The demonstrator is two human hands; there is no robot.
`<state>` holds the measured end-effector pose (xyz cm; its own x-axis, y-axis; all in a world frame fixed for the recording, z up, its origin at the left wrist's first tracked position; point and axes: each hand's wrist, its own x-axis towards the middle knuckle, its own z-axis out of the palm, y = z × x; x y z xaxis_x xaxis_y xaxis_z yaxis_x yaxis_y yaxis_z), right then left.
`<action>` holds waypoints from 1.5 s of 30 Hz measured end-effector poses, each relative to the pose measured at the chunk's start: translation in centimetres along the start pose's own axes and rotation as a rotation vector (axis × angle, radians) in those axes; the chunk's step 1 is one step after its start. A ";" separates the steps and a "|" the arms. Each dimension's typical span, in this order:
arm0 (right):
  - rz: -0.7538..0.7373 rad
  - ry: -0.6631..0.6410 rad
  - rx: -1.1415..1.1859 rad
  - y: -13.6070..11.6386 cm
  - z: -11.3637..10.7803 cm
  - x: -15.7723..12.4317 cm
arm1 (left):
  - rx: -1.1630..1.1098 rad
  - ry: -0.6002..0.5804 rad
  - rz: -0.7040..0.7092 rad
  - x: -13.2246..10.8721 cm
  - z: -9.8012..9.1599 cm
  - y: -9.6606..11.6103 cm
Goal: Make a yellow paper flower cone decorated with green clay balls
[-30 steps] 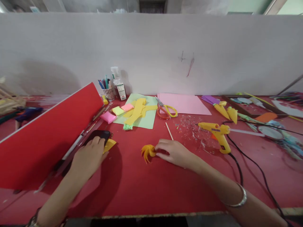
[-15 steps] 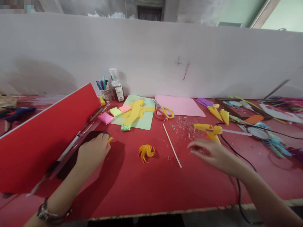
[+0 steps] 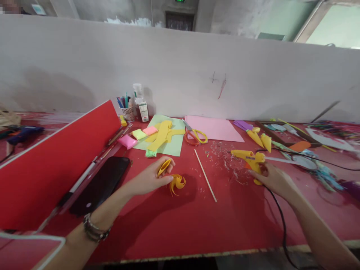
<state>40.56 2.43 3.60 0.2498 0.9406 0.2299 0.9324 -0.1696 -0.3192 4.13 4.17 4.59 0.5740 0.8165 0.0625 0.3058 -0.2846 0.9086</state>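
My left hand [image 3: 149, 178] holds a small yellow rolled cone [image 3: 164, 167] between its fingers, its hollow end facing up. Just beyond the thumb tip lies a curled yellow piece [image 3: 178, 182] cut into pointed strips; whether the thumb touches it I cannot tell. At the right, my right hand [image 3: 277, 183] is closed around the handle of a yellow hot glue gun [image 3: 247, 155], which points left and has a clear glue stick [image 3: 277, 160] in its back. A thin wooden stick [image 3: 205, 175] lies on the red table between my hands.
Scissors [image 3: 197, 135], yellow strips [image 3: 161, 137], green sheet [image 3: 176, 149] and pink sheet [image 3: 216, 129] lie at the back. A black phone [image 3: 104, 183] and slanted red board [image 3: 64, 161] stand left. Yellow cones [image 3: 254, 138] and a black cord [image 3: 281, 213] are at the right.
My left hand has moved right, from over the phone to beside the curled yellow piece, carrying the yellow cone. My right hand has moved right and taken hold of the glue gun.
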 end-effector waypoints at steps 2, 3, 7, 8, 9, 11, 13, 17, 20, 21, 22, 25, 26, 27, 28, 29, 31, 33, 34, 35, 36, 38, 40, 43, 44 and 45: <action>0.082 -0.055 -0.086 -0.5 0.7 0.2 | 0.031 -0.044 0.008 0.3 -0.2 -0.2; 0.098 -0.060 -0.086 -0.7 0.9 0.3 | 0.050 -0.071 0.012 0.3 -0.2 -0.3; 0.057 0.041 0.056 -1.5 0.8 0.5 | 0.006 -0.047 -0.003 0.2 -0.4 -0.9; 0.051 0.058 0.075 -1.7 0.5 0.6 | -0.027 -0.001 -0.016 0.2 -0.4 -1.1; 0.050 0.069 0.079 -2.0 0.2 0.7 | -0.047 0.054 -0.026 0.2 -0.4 -1.2; 0.056 0.098 0.086 -3.1 -0.6 1.0 | -0.003 0.160 -0.047 0.3 -0.4 -1.4; 0.059 0.156 0.129 -4.7 -1.5 1.0 | 0.106 0.232 -0.068 0.3 -0.5 -1.5; 0.029 0.247 0.296 -9.0 -2.4 0.4 | 0.289 0.338 -0.054 0.1 -0.5 -1.6; -0.014 0.219 0.483 -11.8 -1.4 -0.6 | 0.427 0.398 -0.007 -0.1 -0.3 -1.8; -0.038 0.191 0.552 -12.5 -0.8 -1.0 | 0.452 0.403 -0.002 -0.1 -0.3 -1.9; -0.075 0.158 0.629 -13.0 -0.1 -1.3 | 0.464 0.403 -0.001 -0.1 -0.2 -2.1; -0.155 0.047 0.821 -13.7 1.9 -2.1 | 0.490 0.407 0.008 0.1 -0.2 -2.6; -0.164 0.005 0.856 -13.7 2.6 -2.2 | 0.494 0.404 0.012 0.2 -0.2 -2.7; -0.168 -0.031 0.879 -13.6 3.1 -2.4 | 0.493 0.399 0.019 0.3 -0.1 -2.9; -0.173 -0.059 0.893 -13.5 3.6 -2.5 | 0.486 0.390 0.029 0.4 -0.1 -3.0; -0.176 -0.077 0.900 -13.4 4.0 -2.6 | 0.478 0.378 0.046 0.5 -0.1 -3.1; -0.191 -0.089 0.890 -13.2 4.5 -2.9 | 0.466 0.354 0.107 0.5 0.1 -3.1; -0.214 -0.094 0.865 -13.3 4.7 -3.3 | 0.472 0.334 0.189 0.5 0.3 -2.9; -0.228 -0.099 0.852 -13.4 4.7 -3.4 | 0.477 0.325 0.229 0.5 0.3 -2.9; -0.245 -0.109 0.843 -13.5 4.8 -3.6 | 0.481 0.321 0.266 0.5 0.4 -2.8; -0.260 -0.120 0.834 -13.6 4.8 -3.7 | 0.484 0.318 0.298 0.5 0.5 -2.7; -0.272 -0.141 0.821 -13.8 4.8 -3.9 | 0.488 0.319 0.352 0.5 0.6 -2.7; -0.264 -0.170 0.795 -13.9 4.8 -4.0 | 0.493 0.328 0.398 0.5 0.7 -2.8; -0.262 -0.197 0.746 -13.9 4.7 -4.0 | 0.509 0.349 0.444 0.4 0.7 -3.0; -0.263 -0.192 0.735 -13.9 4.6 -3.9 | 0.520 0.357 0.454 0.4 0.6 -3.1; -0.265 -0.180 0.733 -14.0 4.5 -3.9 | 0.535 0.365 0.461 0.4 0.6 -3.1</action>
<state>25.39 2.43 3.05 -0.0600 0.9663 0.2504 0.5302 0.2434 -0.8122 3.86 5.03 1.51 0.4748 0.6443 0.5995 0.4743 -0.7611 0.4424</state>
